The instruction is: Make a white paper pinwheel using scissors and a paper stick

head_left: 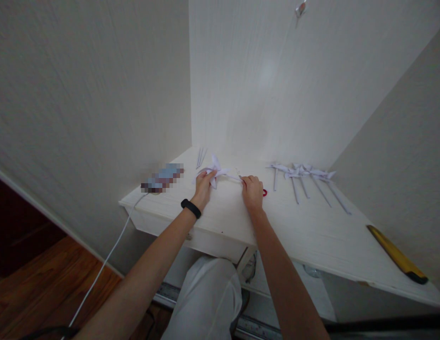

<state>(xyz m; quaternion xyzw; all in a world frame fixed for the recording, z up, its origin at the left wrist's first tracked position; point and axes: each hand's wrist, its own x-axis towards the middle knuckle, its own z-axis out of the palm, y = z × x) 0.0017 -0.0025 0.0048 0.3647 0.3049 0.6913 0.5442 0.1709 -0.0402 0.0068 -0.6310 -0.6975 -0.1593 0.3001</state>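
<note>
1. White desk [312,236] tucked into a corner, pale walls on both sides.
2. Row of about 5 finished paper pinwheels [305,179] lying on the desk off to the right, sticks pointing toward the front edge.
3. A few spare paper sticks [200,157] near the back wall.
4. Blurred-out object [163,178] on the desk's left end, with a white cable [106,259] dropping off the edge to the wooden floor [46,278].
5. Yellow tool with a black tip [397,255] on the far right edge.
6. Small red thing [265,192] mid-desk, can't tell what.
</note>
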